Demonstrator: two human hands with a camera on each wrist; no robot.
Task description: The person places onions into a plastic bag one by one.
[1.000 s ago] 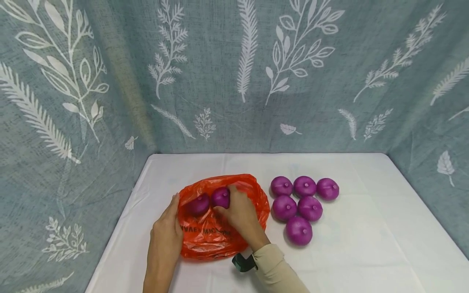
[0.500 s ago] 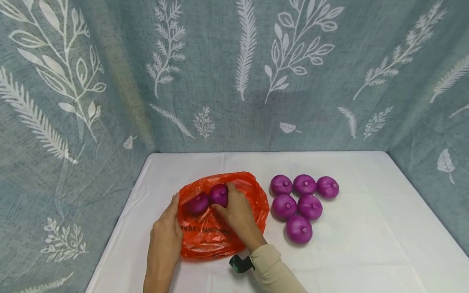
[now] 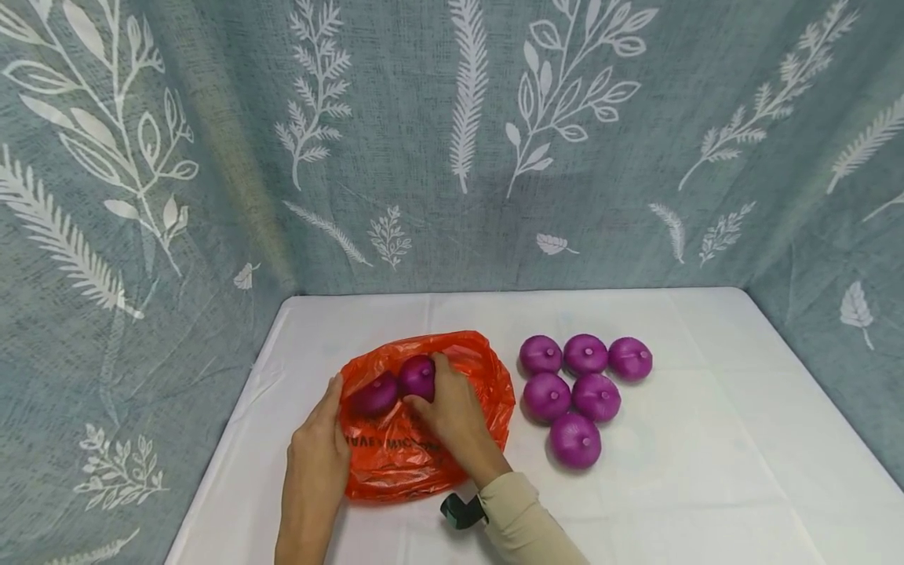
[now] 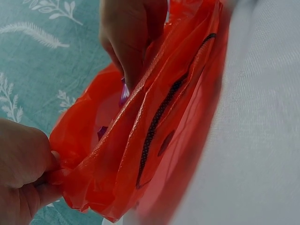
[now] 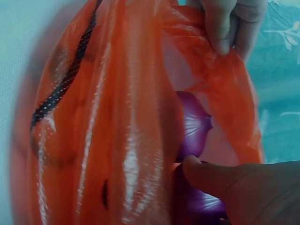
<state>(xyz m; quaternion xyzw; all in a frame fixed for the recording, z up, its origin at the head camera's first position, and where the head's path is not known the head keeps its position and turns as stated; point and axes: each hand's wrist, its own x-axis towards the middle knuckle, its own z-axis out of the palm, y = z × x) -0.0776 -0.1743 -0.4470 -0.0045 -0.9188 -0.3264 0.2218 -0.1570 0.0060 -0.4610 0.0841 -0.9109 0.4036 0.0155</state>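
An orange-red plastic bag [image 3: 395, 475] with dark lettering lies on the table, its mouth spread wide. My left hand [image 3: 314, 463] pinches the bag's left rim between thumb and fingers, as the left wrist view shows at the bag's edge [image 4: 75, 183]. Inside, my right hand [image 3: 455, 412] grips a purple onion [image 3: 417, 377] with the thumb [image 5: 206, 176] on its near side. Another purple onion [image 3: 376, 395] sits just left of it in the bag. The bag's front wall hides the lower parts of both onions.
Several purple onions [image 3: 547, 397] stand grouped in rows on the white tablecloth [image 3: 706, 439], close to the bag's right side. Behind the table's far edge hangs a grey-green curtain [image 3: 395, 141] with white leaf prints. A dark strap [image 3: 462, 512] shows at the right wrist.
My right hand has shifted slightly left with its onion, closing the small gap to the other onion. My left hand keeps its hold on the bag. The head view has tilted slightly.
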